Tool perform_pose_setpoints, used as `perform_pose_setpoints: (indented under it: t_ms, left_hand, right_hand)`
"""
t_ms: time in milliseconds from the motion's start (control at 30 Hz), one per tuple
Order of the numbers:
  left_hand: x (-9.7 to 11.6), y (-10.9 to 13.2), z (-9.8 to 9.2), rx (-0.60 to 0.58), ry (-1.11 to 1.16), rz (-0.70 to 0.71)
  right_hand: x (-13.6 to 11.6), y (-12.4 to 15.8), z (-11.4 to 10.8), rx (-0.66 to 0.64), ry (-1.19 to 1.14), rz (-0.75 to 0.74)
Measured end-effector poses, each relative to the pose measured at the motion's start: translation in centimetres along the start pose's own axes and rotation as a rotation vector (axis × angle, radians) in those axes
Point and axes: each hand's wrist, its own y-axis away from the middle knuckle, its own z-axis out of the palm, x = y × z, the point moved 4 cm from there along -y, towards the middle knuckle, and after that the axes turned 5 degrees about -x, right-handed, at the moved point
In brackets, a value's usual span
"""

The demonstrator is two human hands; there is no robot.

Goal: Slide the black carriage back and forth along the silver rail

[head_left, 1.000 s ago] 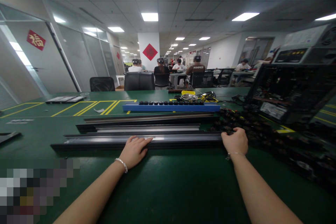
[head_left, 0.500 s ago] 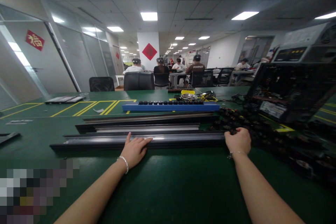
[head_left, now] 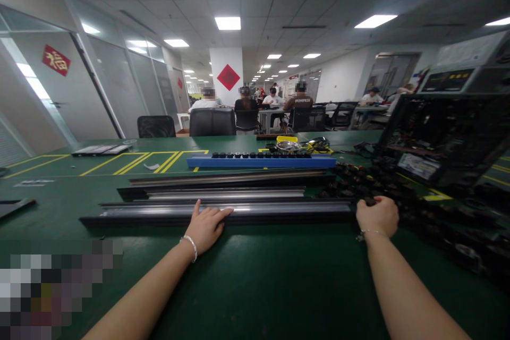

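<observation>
Our left hand (head_left: pixel 207 226) lies flat on the near rail (head_left: pixel 271 212), fingers spread and loose, pressing on its top and gripping nothing. The rail lies lengthwise on the green table (head_left: pixel 255 287), with two more rails (head_left: pixel 227 194) just behind it and a blue strip (head_left: pixel 261 162) behind those. Our right hand (head_left: pixel 377 216) sits just past the rail's right end, at the edge of the heap of black parts (head_left: pixel 422 212). Its fingers are curled in. We cannot tell whether they close on a part or on nothing, since the knuckles hide the tips.

We judge the risks to be small but real. The rail is long and is steadied by one flat palm near its middle, so a nudge from the right wrist could swing its end into the heap. The parts lie loose and crowd that end, so a careless pull could drag several out and scatter them across the table. One could also slip into the rail's groove.

Against a second ago, our right hand has moved right. Then it covered the rail's right end, and now that end shows bare and the hand is among the parts. Our left hand stays put on the rail, and the rail itself has not shifted.
</observation>
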Motion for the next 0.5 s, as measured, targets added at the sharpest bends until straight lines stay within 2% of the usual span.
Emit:
perform_pose_setpoints:
  t_ms: [167, 333, 433, 500]
  left_hand:
    - [-0.1, -0.1, 0.0, -0.002, -0.002, -0.007]
    - [-0.1, -0.2, -0.1, -0.001, -0.013, -0.004]
    - [-0.1, -0.4, 0.0, -0.002, -0.011, 0.002]
    - [-0.2, -0.5, 0.1, 0.000, -0.007, -0.002]
  right_hand:
    - [1.3, -0.8, -0.9, 0.029, 0.014, 0.118]
    - [2.0, -1.0, -0.6, -0.023, 0.083, 0.191]
    - [1.9, -0.9, -0.6, 0.051, 0.072, 0.173]
    - [1.1, -0.7, -0.8, 0.129, 0.051, 0.083]
